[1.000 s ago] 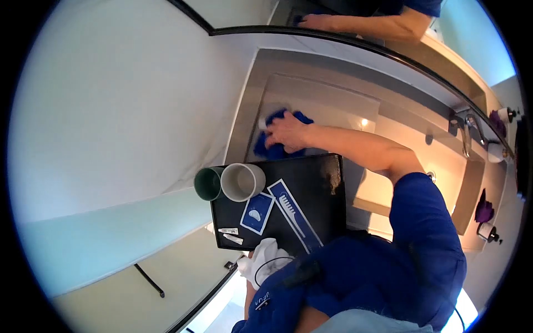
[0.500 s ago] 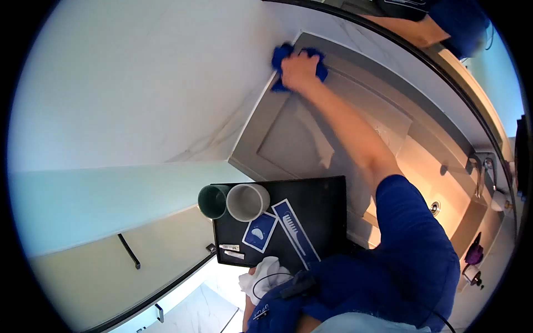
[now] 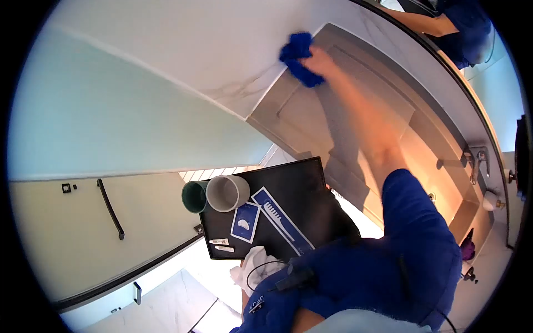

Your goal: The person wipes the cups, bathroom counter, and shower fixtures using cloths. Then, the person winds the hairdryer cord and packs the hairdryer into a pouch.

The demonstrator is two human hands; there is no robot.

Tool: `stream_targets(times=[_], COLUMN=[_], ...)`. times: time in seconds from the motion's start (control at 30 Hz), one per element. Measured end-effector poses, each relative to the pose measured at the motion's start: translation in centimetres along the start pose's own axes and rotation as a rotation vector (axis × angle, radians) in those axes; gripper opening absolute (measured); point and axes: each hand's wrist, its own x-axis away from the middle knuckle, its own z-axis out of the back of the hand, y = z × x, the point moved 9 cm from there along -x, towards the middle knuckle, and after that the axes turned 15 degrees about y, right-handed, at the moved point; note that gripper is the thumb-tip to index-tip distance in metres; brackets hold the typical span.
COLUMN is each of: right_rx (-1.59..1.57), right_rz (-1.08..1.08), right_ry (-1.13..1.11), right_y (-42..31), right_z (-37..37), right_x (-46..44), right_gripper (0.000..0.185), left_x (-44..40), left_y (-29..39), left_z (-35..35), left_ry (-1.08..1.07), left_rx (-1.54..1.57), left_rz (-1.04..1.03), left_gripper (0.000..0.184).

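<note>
My right hand [image 3: 322,62] grips a bunched blue cloth [image 3: 300,50] at the far corner of the grey countertop [image 3: 294,114], against the marble-patterned wall. Low in the view, a black tray [image 3: 288,180] is held up in front of my body. My left hand is at the tray's near edge, its fingers hidden by a crumpled white cloth [image 3: 258,266]. The tray carries a green cup [image 3: 194,197], a light grey cup [image 3: 228,193], a comb packet [image 3: 283,222], a smaller blue-and-white packet [image 3: 245,222] and two small tubes [image 3: 220,242].
A basin [image 3: 427,172] with a faucet [image 3: 477,164] is set in the counter at right. Along the top right runs a mirror reflecting a blue sleeve and an arm. A cream cabinet door [image 3: 66,233] with a black handle [image 3: 110,210] stands at left.
My right hand and the blue cloth have shifted slightly right along the counter's corner. The view has turned, and the tray sits a little further left and higher in it.
</note>
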Motion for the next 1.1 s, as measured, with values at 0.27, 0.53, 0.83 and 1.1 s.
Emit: stream_targets(times=[0.27, 0.53, 0.83, 1.1], right_rx=[0.040, 0.515, 0.401, 0.561], right_rz=[0.702, 0.196, 0.141, 0.323], right_ry=[-0.668, -1.979, -0.232, 0.141], right_y=[-5.4, 10.3, 5.7, 0.3], right_z=[-8.3, 6.5, 2.2, 5.4], right_x=[15.8, 35.0, 9.4, 17.5], right_gripper=[0.039, 0.062, 0.051, 0.054], left_x=[0.3, -0.4, -2.0, -3.6], left_y=[-1.0, -1.1, 0.1, 1.2], left_z=[-0.8, -2.1, -2.3, -2.3], left_ry=[-0.001, -0.002, -0.062, -0.085], left_rx=[0.014, 0.046, 0.025, 0.049], left_rz=[-0.009, -0.026, -0.124, -0.232], left_gripper=[0.030, 0.031, 0.031, 0.032])
